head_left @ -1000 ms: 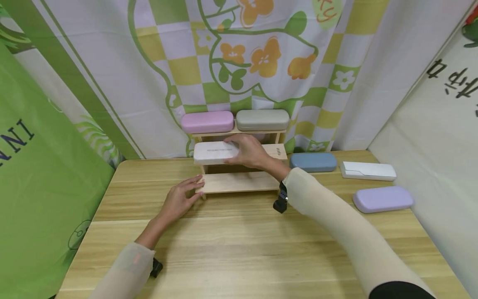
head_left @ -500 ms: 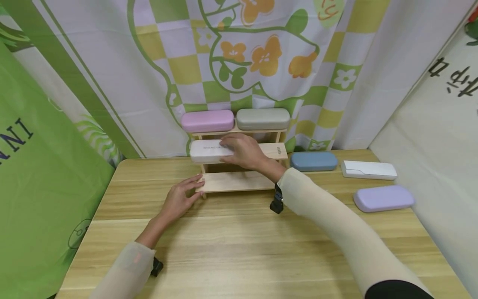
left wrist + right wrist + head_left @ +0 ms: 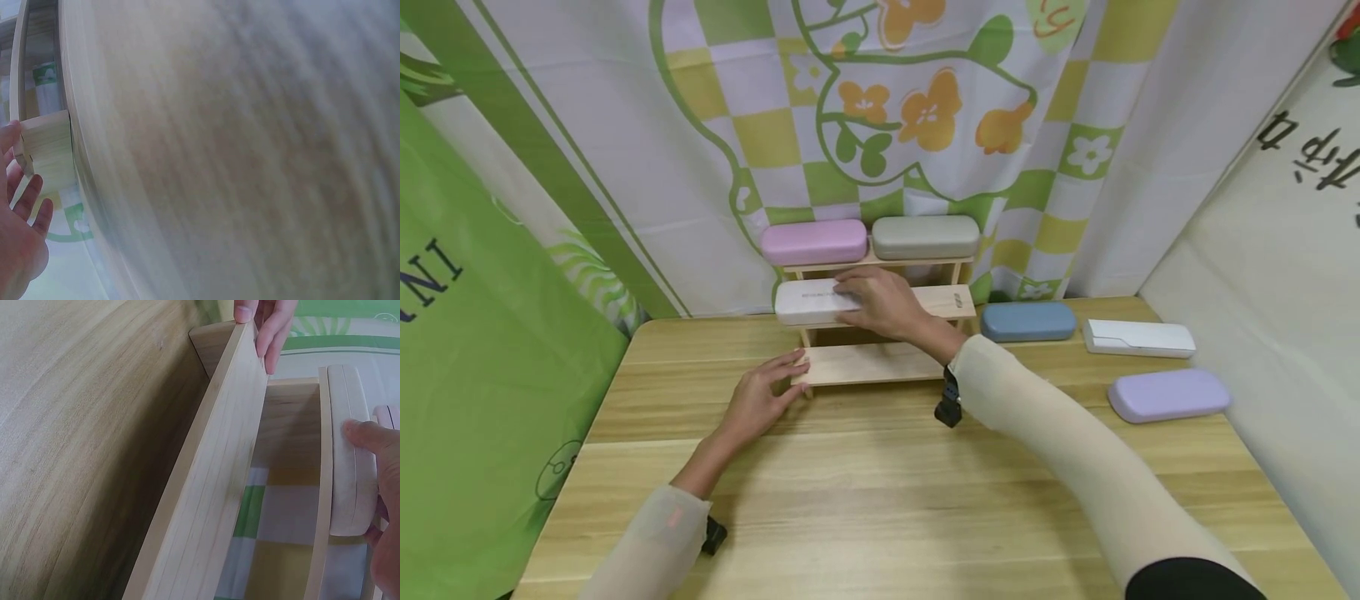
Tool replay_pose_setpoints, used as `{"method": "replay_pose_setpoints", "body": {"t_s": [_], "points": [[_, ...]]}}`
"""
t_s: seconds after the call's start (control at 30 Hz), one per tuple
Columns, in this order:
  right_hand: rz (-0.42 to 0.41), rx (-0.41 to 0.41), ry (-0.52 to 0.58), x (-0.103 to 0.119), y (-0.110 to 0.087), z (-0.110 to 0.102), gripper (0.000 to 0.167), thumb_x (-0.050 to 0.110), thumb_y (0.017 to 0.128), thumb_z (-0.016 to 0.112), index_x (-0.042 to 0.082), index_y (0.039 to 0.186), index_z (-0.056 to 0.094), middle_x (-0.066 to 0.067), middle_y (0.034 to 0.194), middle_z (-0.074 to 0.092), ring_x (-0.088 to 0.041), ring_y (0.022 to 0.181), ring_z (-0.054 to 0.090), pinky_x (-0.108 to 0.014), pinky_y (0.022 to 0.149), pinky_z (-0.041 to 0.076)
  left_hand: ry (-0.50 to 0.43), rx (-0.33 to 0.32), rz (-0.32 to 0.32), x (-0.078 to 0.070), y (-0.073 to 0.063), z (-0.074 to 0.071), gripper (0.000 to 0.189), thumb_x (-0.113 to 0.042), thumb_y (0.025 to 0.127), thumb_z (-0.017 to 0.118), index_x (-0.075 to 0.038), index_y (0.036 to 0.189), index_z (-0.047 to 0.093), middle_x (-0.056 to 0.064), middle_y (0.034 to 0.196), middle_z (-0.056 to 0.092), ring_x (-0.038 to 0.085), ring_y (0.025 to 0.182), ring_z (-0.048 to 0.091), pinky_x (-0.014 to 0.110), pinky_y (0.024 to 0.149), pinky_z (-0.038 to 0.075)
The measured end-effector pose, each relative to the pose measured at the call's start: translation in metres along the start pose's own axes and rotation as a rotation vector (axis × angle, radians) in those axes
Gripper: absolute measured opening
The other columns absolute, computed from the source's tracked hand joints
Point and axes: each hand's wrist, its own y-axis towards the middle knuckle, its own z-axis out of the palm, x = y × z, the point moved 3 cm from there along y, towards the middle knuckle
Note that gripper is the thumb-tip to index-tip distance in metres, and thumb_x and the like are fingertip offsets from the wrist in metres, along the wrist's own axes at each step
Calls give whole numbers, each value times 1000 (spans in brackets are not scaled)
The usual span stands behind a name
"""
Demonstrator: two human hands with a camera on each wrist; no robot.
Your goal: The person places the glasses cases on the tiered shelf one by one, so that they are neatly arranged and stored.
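Broad wooden table [image 3: 880, 492] across the scene, and at its far side stands the stepped wooden rack [image 3: 872, 364]! The left hand [image 3: 758, 402] has thumb and fingers pinching the left end of the lowest shelf. Here's the right hand [image 3: 887, 304], one step up, curled round the right part of the white case [image 3: 808, 302], thumb on the near side! That case sits at the middle shelf's left end, beyond the left hand, just below the pink case [image 3: 814, 242].

The head view is bright, with soft shadows on the wood-grain tabletop [image 3: 850, 500] at six o'clock; the left-wrist view blurs toward three; the right-wrist is dimmer.
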Motion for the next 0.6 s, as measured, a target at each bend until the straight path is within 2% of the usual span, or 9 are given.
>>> {"method": "replay_pose_setpoints", "body": {"t_s": [0.6], "points": [[25, 19, -9, 2, 1, 0, 48, 35, 90, 88, 8, 128, 77, -6, 140, 70, -24, 130, 65, -38, 107, 57, -4, 1, 4, -2, 0, -1, 36, -3, 88, 86, 0, 123, 77, 16, 144, 66, 39, 132, 64, 55, 110, 53]]}}
